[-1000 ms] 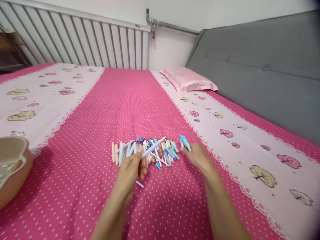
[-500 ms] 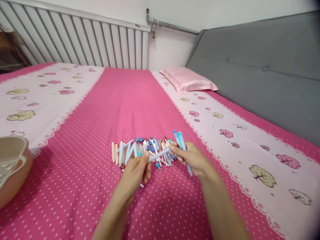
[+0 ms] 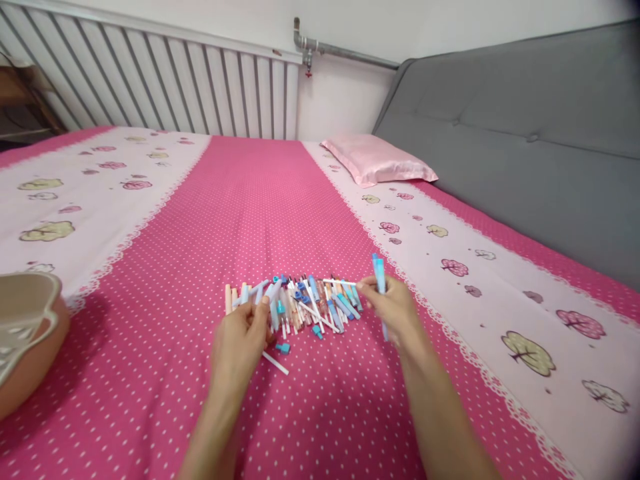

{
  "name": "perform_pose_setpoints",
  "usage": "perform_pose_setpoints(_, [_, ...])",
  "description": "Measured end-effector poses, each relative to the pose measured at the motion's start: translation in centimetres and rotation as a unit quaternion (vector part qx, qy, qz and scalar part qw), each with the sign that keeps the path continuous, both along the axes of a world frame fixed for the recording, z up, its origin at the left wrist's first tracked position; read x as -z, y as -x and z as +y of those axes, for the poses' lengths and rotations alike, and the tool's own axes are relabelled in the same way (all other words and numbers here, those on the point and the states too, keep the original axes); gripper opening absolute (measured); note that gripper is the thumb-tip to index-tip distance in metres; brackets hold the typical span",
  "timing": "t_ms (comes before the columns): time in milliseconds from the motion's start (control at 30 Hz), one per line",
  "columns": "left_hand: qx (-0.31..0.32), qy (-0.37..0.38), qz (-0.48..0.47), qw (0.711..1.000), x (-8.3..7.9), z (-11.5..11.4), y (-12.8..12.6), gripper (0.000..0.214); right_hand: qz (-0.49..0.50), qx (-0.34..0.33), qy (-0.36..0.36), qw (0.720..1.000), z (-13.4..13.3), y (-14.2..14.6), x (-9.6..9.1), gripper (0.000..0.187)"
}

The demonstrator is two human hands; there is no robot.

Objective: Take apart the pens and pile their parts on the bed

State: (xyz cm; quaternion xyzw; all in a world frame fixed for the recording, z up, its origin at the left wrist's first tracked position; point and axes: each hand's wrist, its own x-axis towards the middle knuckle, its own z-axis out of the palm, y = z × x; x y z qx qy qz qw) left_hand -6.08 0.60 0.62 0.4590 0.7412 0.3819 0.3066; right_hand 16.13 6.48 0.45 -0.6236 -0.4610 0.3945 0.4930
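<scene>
My left hand is closed on a pale lavender marker barrel, at the left part of a spread of marker parts. My right hand pinches a thin white ink core between thumb and finger, its free end pointing left over the parts. Two blue markers are also gripped in that palm, standing nearly upright. Below the hands lie pale barrels, white cores, dark tips and small blue end pieces. One loose white core and a teal piece lie nearer me.
Pink dotted bedding lies under everything. A beige and peach basin with white pieces inside stands at the left. Farther off are a pink pillow, a grey headboard and a white radiator.
My hands have moved apart, the left to the left with the lavender barrel, the right to the right. A white core now shows in my right fingers, out of the barrel.
</scene>
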Motion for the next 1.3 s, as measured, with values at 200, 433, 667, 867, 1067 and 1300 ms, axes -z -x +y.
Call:
perform_pose_setpoints(200, [0.016,0.053,0.179,0.982,-0.4,-0.2,-0.7,0.047,-0.192,-0.127,0.009,0.973,-0.8,1.1,0.1,0.017])
perform_pose_setpoints(433, [0.049,0.007,0.154,0.987,-0.6,-0.4,-1.0,0.043,0.169,-0.170,0.085,0.967,-1.4,1.9,-1.4,0.028])
perform_pose_setpoints(667, [0.231,-0.025,-0.124,0.965,-0.9,-0.9,-4.0,0.034,0.422,-0.219,0.121,0.871,-1.9,4.1,-1.5,0.025])
perform_pose_setpoints(867, [0.246,-0.012,-0.281,0.928,-1.4,-1.3,-6.0,0.030,0.349,-0.293,0.067,0.888,-3.0,5.1,-1.5,0.030])
perform_pose_setpoints(1067, [0.196,-0.026,-0.272,0.942,-0.5,-0.8,-5.1,0.032,0.338,-0.248,0.087,0.904,-2.8,4.6,-2.1,0.030])
perform_pose_setpoints(1300, [0.186,-0.064,-0.058,0.979,0.5,-0.8,-4.7,0.026,0.265,-0.195,0.092,0.940,-2.6,4.4,-2.1,0.031])
